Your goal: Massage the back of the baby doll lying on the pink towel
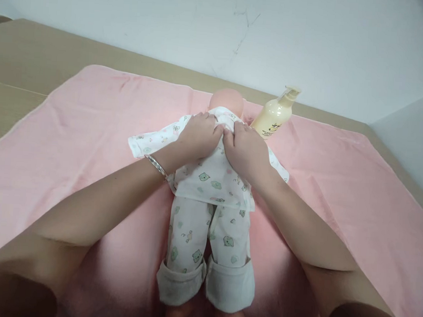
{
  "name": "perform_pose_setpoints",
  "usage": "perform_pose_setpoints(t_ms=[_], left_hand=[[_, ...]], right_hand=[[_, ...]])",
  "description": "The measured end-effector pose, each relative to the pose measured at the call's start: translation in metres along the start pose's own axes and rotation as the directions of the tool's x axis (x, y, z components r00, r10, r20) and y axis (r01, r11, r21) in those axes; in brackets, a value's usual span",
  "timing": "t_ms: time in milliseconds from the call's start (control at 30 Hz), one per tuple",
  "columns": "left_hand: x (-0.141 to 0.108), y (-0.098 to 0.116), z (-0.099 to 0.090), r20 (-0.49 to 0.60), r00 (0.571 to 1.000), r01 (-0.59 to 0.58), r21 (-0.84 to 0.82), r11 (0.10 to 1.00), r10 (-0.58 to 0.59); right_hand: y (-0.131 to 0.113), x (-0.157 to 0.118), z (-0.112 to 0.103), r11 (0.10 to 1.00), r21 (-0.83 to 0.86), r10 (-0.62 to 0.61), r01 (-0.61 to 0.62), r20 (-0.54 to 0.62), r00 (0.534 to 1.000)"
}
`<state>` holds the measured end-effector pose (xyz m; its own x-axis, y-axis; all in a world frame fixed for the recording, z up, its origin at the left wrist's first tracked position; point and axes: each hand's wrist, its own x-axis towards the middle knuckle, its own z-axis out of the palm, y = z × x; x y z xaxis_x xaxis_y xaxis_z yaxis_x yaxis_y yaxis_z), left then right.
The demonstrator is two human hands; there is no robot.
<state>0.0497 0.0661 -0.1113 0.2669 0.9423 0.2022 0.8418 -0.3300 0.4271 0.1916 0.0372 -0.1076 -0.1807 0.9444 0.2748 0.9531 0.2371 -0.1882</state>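
Observation:
A baby doll [216, 182] in white pyjamas with small green animal prints lies lengthwise before me, head away and feet toward me. Only the smooth, bald back of its head [227, 101] shows, with no facial features visible. My left hand [199, 135], with a silver bangle at the wrist, rests on the upper back near the left shoulder. On the other side, my right hand [250, 149] lies over the right shoulder area. Both thumbs point inward and almost meet at the middle of the shirt. The fingers lie over the cloth, their tips partly hidden.
A cream-yellow pump bottle [273, 115] leans or lies tilted just beyond my right hand, beside the doll's head. Under everything spreads a pink blanket [103, 109] on a wooden table [42, 47]. A white wall [151, 25] with dark scratch marks rises behind the table.

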Motion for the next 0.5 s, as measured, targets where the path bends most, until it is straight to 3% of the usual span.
perform_pose_setpoints(t_ms=[133, 267, 367, 500], left_hand=[[0.010, -0.010, -0.003, 0.051, 0.997, 0.065, -0.127, 0.990, -0.059], [-0.003, 0.002, 0.001, -0.040, 0.999, -0.005, 0.108, 0.994, 0.009], [-0.019, 0.018, 0.002, -0.047, 0.995, -0.075, 0.276, 0.958, 0.092], [-0.020, 0.018, 0.001, 0.027, 0.989, -0.150, 0.277, 0.949, 0.148]], right_hand=[[-0.007, -0.010, -0.008, 0.986, -0.140, -0.093, 0.093, 0.011, 0.996], [0.007, 0.005, -0.010, 1.000, -0.027, -0.002, 0.005, 0.117, 0.993], [0.022, 0.019, -0.007, 0.997, 0.083, -0.013, -0.003, 0.188, 0.982], [0.022, 0.019, -0.002, 0.997, 0.082, -0.014, 0.000, 0.163, 0.986]])
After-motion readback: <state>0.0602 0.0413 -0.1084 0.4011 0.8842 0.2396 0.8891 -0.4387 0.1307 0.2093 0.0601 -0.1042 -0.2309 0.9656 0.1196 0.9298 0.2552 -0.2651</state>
